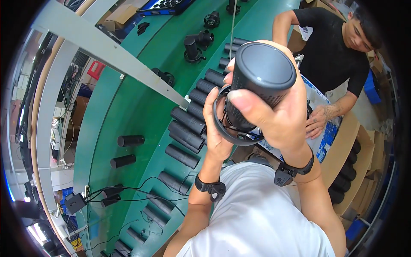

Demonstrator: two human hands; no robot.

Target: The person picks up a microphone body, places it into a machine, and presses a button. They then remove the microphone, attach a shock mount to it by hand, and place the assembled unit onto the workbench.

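Observation:
A black cylinder (265,66) with a smooth rounded end and perforated sides is held up close to me, its rounded end toward the camera. My right hand (289,113) wraps round it, thumb across the side. Below it a black ring-shaped piece (231,137) surrounds its lower part, with thin dark wires showing inside. Fingers of my left hand (219,143) grip this ring from the left. Whether cylinder and ring are joined cannot be made out, as my fingers cover part of them.
Several black cylinders (188,120) lie in a row on the green bench (107,98). Ring-based black parts (193,49) stand farther off. A grey metal beam (115,55) crosses at left; cables run from a small black box (75,203). A co-worker (329,47) is at right, near a cardboard box (340,150) of black cylinders.

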